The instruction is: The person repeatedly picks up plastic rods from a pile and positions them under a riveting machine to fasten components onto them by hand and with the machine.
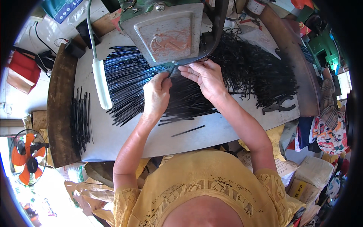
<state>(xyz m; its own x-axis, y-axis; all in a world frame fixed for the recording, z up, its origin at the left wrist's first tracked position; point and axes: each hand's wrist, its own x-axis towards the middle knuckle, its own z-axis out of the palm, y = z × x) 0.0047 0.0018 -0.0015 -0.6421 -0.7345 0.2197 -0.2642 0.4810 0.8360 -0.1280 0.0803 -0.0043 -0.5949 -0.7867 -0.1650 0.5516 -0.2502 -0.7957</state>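
Note:
My left hand (157, 92) is closed, with thumb and forefinger pinching the end of a thin black strip (171, 70) just below the machine head. Opposite it, my right hand (207, 79) has its thumb and fingertips pressed together right under the machine's lower edge; what lies between them is mostly hidden. Above both hands looms the green machine head (166, 36) with a worn grey metal cover. Long black strips (126, 83) fan out to the left of my left hand, and more strips (185, 100) lie between my forearms.
A tangled heap of black strips (261, 72) covers the table's right side, near dark pliers (279, 106). Red-handled pliers (251, 22) lie farther back. A white lamp (101, 85) hangs at left. Wooden boards (59, 109) edge the table (124, 140). An orange fan (29, 159) stands lower left.

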